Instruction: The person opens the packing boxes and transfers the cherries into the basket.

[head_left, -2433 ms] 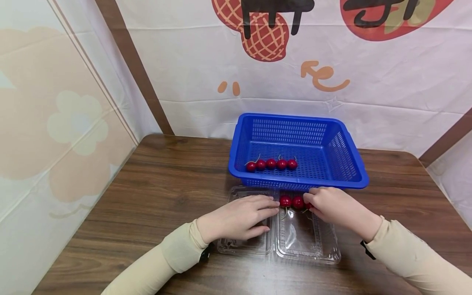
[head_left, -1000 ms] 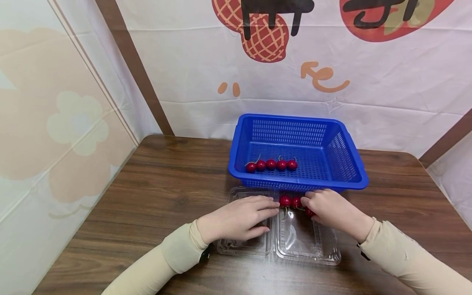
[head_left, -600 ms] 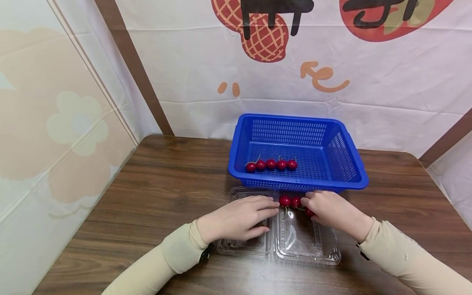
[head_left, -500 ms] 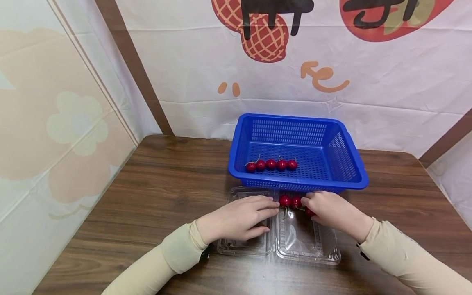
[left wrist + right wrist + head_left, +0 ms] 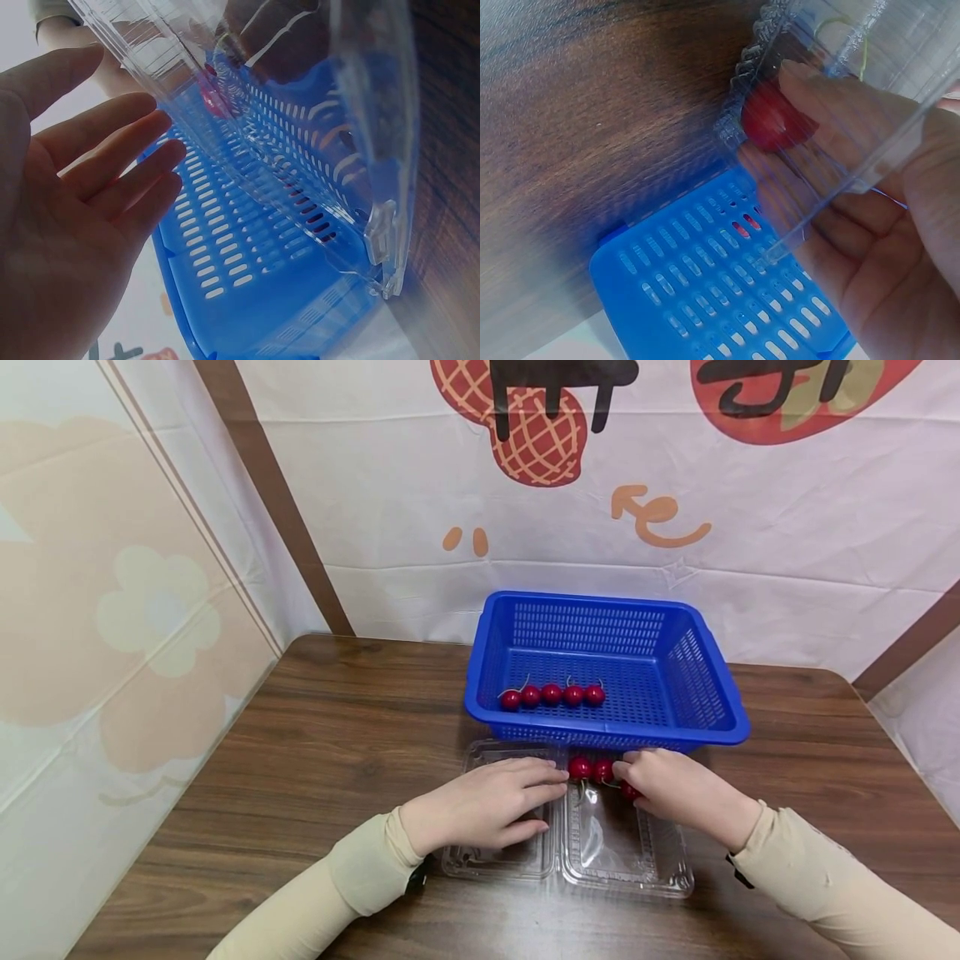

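A clear plastic clamshell box [image 5: 611, 847] lies unfolded on the table, its other half under my left hand [image 5: 487, 802]. The fingers of that hand are spread and relaxed, with the tips near the middle fold beside the cherries; the left wrist view shows nothing in them. Along the far side of the box's right half sit two red cherries [image 5: 580, 768] with stems. My right hand [image 5: 675, 789] reaches into the far right corner and pinches another cherry [image 5: 772, 116] between thumb and fingers, seen through the clear wall in the right wrist view. In the head view, the hand partly covers it.
Directly behind the box stands a blue perforated basket [image 5: 607, 727]. Several cherries [image 5: 551, 694] lie in a row along its near left side. The wooden table [image 5: 337, 760] extends to both sides, and a printed cloth [image 5: 405, 485] hangs behind.
Since the earliest frame my right hand has shifted slightly left and nearer with its cherry, and the middle cherry has nudged left. Over the last second almost nothing differs. My left hand stays put.
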`<action>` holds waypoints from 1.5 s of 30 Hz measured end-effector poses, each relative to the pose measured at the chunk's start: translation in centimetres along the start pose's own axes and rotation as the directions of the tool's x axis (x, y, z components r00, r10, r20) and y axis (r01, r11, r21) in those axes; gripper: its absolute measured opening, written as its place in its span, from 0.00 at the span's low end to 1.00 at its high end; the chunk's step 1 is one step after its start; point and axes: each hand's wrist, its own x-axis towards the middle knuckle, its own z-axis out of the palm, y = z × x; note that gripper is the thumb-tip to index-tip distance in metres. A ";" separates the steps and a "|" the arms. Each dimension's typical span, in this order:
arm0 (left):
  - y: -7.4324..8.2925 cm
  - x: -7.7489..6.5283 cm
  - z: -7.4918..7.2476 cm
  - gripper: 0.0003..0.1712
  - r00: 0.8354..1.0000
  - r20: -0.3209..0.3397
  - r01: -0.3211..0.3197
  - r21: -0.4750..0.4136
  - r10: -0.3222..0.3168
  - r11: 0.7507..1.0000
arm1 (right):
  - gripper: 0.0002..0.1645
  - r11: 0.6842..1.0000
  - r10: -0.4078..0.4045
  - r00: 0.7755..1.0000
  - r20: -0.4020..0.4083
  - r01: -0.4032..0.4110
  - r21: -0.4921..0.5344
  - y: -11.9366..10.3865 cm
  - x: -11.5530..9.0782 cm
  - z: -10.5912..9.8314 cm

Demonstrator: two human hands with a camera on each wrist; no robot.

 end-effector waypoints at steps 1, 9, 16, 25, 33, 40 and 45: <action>0.0 0.0 0.0 0.28 1.000 -0.001 -0.001 0.002 0.001 1.000 | 0.16 1.000 -0.001 1.000 -0.001 0.001 0.002 0.0 0.0 0.0; 0.0 0.1 0.0 0.28 1.000 -0.003 -0.004 0.005 0.004 1.000 | 0.16 1.000 0.003 1.000 0.012 -0.003 0.005 0.0 0.0 0.1; 0.0 0.1 0.0 0.28 1.000 0.000 -0.004 -0.001 0.004 1.000 | 0.17 1.000 0.013 1.000 0.011 -0.013 0.018 -0.1 0.0 -0.6; 0.0 0.0 0.0 0.28 1.000 -0.007 -0.007 0.002 0.007 1.000 | 0.15 1.000 0.011 1.000 -0.017 -0.011 0.017 -0.2 -0.1 -1.4; 0.0 0.0 0.0 0.28 1.000 -0.008 -0.008 0.002 0.008 1.000 | 0.14 1.000 0.018 0.998 -0.055 -0.017 0.020 -0.2 -0.3 -1.9; -0.1 0.1 0.0 0.28 1.000 -0.024 -0.018 -0.008 0.018 1.000 | 0.15 1.000 0.030 0.998 -0.054 -0.030 -0.001 -0.4 -0.5 -2.9; 0.0 0.1 -0.1 0.27 0.999 -0.028 -0.018 -0.008 0.017 1.000 | 0.14 1.000 0.015 0.997 -0.074 -0.016 -0.015 -0.4 -0.5 -3.4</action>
